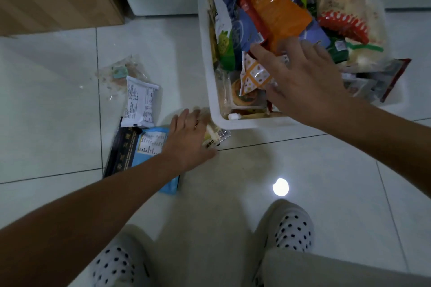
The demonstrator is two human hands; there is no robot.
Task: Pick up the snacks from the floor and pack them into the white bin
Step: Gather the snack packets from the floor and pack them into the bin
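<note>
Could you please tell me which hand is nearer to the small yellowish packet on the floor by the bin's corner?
Left. The left hand is right against the yellowish packet, apparently touching it; the right hand is spread open over the white bin, apart from the packet.

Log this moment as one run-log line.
left-hand grip: open, at small yellow packet on floor | right-hand grip: open, over white bin | also on floor: white packet, blue packet, clear packet

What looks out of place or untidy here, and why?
Snack packets lie scattered on the floor left of the white bin: a clear packet, a white packet, a blue packet and a yellow packet at the bin's corner. The bin is overfilled; an orange bag juts above its rim.
</note>
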